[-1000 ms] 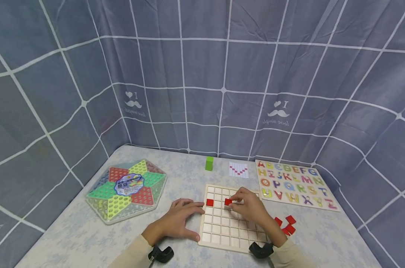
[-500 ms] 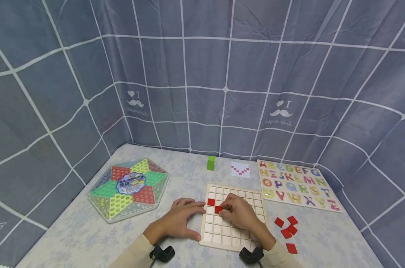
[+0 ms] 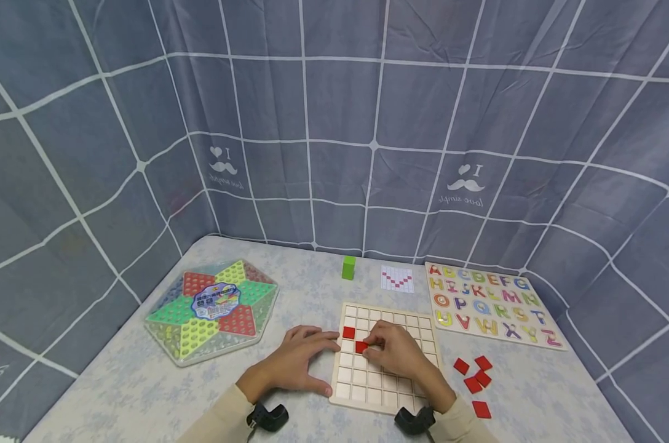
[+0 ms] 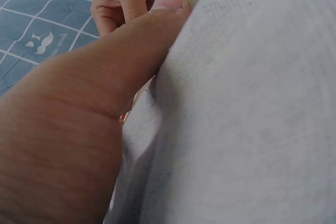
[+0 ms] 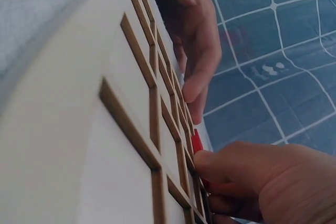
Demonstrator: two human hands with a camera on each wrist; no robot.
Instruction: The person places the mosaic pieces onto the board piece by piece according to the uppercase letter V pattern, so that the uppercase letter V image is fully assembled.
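Note:
A wooden grid board [image 3: 362,389] with square recesses lies on the table. One red square tile [image 3: 348,332] sits in a recess near its left edge. My right hand [image 3: 396,352] pinches another red tile [image 3: 361,347] between thumb and fingers, one row nearer and one column to the right; whether it lies fully in the recess cannot be told. My left hand [image 3: 297,362] rests at the board's left edge, fingers and thumb spread and touching the rim. In the right wrist view, my right hand [image 5: 262,179] is low over the grid, with red showing at its fingertips.
Several loose red tiles [image 3: 473,385] lie right of the board. Behind it are a green block [image 3: 348,268] and a pattern card [image 3: 397,280] with a pink V of squares. An alphabet board [image 3: 495,306] stands back right; a hexagonal Chinese checkers set [image 3: 215,311] lies left.
My right hand has brought the red tile left and nearer, down to a recess diagonal to the first tile, and stays there over the last half second. My left hand keeps its place.

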